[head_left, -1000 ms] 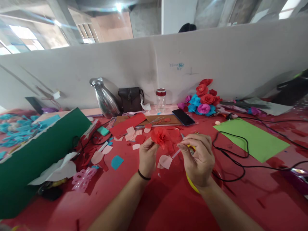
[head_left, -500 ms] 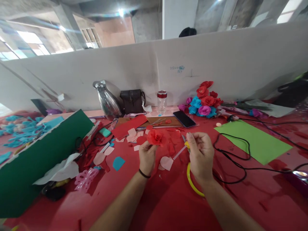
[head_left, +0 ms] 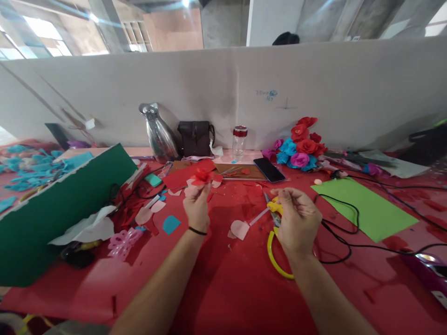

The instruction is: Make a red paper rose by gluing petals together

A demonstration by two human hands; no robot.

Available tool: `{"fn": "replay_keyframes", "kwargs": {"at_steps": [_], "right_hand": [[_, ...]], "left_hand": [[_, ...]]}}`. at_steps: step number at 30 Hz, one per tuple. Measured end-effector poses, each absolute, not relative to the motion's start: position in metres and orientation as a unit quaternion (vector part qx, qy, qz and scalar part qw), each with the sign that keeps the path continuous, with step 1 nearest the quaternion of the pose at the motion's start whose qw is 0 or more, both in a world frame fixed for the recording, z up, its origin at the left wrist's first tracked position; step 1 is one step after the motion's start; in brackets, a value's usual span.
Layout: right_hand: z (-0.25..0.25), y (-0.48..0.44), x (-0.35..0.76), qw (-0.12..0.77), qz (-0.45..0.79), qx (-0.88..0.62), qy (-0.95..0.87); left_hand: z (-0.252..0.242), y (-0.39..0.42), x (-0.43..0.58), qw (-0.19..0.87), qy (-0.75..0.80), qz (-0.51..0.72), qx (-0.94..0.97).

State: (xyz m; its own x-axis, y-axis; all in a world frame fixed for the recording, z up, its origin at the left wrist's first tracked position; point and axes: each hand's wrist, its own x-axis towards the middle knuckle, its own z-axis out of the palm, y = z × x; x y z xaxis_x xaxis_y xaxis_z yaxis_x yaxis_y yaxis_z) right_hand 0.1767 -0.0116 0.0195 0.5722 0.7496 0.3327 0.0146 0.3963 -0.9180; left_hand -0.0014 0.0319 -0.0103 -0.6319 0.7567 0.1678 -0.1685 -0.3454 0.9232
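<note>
A red paper flower (head_left: 203, 175) is pinched at its base by my left hand (head_left: 197, 207), held over the red table (head_left: 223, 288) near the pink paper pieces. My right hand (head_left: 298, 221) is closed, thumb against fingertips, above yellow-handled scissors (head_left: 275, 266); anything between its fingers is too small to make out. The scissors lie on the table with their blades pointing away, partly hidden by that hand. Left of them are a pale strip (head_left: 259, 217) and a pink petal-shaped piece (head_left: 240, 229).
A green board (head_left: 70, 214) stands at the left. Behind are a metal jug (head_left: 160, 137), a dark bag (head_left: 195, 139), a glass jar (head_left: 239, 144), a phone (head_left: 268, 170) and a paper bouquet (head_left: 300, 146). A black cable (head_left: 352, 246) crosses green paper (head_left: 370, 209) at right.
My left hand has moved left and a little away with the red flower. My right hand has shifted slightly right, and more of the scissors shows. The view has tilted slightly.
</note>
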Motion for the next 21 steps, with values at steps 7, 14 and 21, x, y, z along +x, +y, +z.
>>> {"fn": "replay_keyframes", "kwargs": {"at_steps": [7, 14, 21], "right_hand": [[0.02, -0.017, 0.172, 0.734, 0.225, -0.464, -0.442], [0.008, -0.021, 0.161, 0.618, 0.201, -0.503, -0.57], [0.004, 0.012, 0.106, 0.277, 0.162, -0.449, -0.834]], "left_hand": [[-0.009, 0.048, -0.034, 0.268, 0.467, 0.826, 0.168], [-0.019, 0.056, -0.042, 0.289, 0.477, 0.815, 0.155], [-0.028, 0.063, -0.049, 0.221, 0.479, 0.83, 0.184]]}}
